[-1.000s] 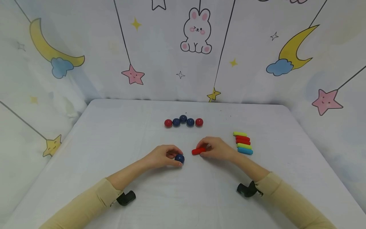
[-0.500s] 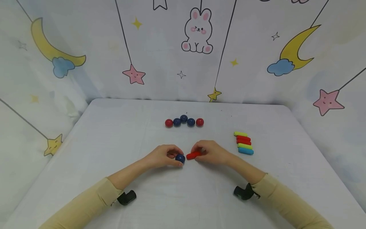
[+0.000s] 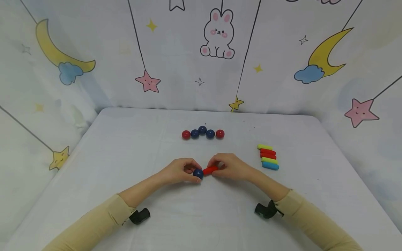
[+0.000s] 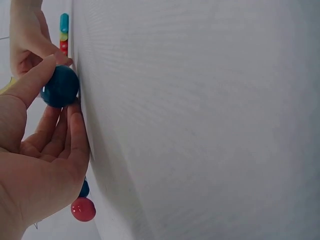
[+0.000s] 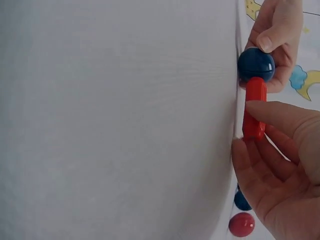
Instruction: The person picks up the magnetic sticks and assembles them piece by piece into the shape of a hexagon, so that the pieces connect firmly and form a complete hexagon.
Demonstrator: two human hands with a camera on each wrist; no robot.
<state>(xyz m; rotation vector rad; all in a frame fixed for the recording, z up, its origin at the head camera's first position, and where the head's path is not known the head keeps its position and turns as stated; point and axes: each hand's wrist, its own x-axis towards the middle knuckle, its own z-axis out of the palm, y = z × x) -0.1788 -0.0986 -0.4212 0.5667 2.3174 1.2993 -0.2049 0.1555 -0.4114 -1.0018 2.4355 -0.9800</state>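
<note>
Between thumb and fingers my left hand (image 3: 177, 172) holds a dark blue ball (image 3: 198, 174) at the middle of the table. From the other side my right hand (image 3: 231, 168) pinches a short red rod (image 3: 209, 170). The rod's free end touches the ball's right side, which the right wrist view confirms with the red rod (image 5: 255, 107) against the blue ball (image 5: 256, 64). In the left wrist view the blue ball (image 4: 60, 86) sits at the left fingertips and hides the red rod.
Behind the hands, a red ball (image 3: 186, 134), several blue balls (image 3: 202, 130) and another red ball (image 3: 220, 134) form a shallow arch. Right of the right hand lies a column of yellow, red and blue rods (image 3: 270, 165). A patterned cloth (image 3: 176, 90) hangs behind the white table (image 3: 125, 139).
My right hand has moved left and slightly toward me with the red rod, closing the gap until the rod meets the ball. The left hand stays nearly still with the ball.
</note>
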